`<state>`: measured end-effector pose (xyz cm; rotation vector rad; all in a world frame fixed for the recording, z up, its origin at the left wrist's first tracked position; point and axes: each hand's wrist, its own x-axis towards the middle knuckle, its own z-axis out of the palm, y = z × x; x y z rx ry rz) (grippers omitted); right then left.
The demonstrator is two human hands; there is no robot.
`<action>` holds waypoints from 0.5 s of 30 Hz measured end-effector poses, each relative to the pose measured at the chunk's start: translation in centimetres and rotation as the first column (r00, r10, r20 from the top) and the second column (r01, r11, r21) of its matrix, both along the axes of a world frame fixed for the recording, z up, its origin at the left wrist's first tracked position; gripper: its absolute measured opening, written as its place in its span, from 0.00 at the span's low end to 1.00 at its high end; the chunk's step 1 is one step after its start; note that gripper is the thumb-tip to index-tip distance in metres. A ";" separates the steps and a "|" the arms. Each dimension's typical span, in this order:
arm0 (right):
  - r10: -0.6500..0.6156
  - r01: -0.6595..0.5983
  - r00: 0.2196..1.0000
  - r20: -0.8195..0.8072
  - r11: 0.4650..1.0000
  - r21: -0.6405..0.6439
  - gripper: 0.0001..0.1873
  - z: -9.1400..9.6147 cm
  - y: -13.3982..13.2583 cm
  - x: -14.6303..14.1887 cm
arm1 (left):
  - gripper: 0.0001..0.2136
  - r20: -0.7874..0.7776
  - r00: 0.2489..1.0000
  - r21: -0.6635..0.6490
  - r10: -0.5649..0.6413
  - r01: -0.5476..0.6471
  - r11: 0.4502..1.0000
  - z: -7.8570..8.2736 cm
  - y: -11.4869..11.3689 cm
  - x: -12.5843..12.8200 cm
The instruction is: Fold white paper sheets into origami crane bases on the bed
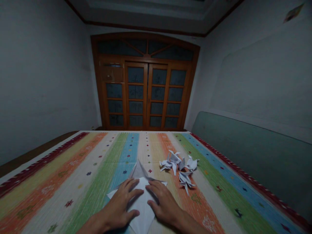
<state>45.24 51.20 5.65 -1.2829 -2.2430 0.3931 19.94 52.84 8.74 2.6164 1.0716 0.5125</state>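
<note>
Pressing down with an open left hand [119, 203] and an open right hand [163, 201] on a folded sheet of white paper [142, 208], palms low, fingers spread, nothing clenched or pinched, one hand on either side of the sheet's middle. Sheet lying flat under both hands, a pointed, shadowed flap rising just beyond the fingers and a corner poking out past each hand. Beneath the folded sheet, a woven cover in rainbow stripes with small stars [73, 195]. Just beyond the folded sheet and to its right, a loose cluster of folded paper birds [179, 165]. Far past the folded sheet, a wooden double door with dark glass panes [146, 94]; well right of the folded sheet, a grey-green padded panel [251, 162].
</note>
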 end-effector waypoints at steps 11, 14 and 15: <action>0.006 0.035 0.983 0.181 0.974 -0.222 0.44 2.2 -0.2 0.0 | 0.41 -0.183 0.982 -0.046 -0.036 0.028 0.999 -0.5 0.9 -0.4; -0.012 0.047 0.984 0.178 0.980 -0.193 0.43 1.8 0.4 0.6 | 0.40 -0.193 0.981 -0.050 -0.028 0.019 0.999 -0.2 0.9 -0.3; -0.018 0.050 0.984 0.176 0.982 -0.180 0.43 1.6 0.6 0.8 | 0.39 -0.199 0.980 -0.053 -0.022 0.012 0.999 -0.1 0.8 -0.3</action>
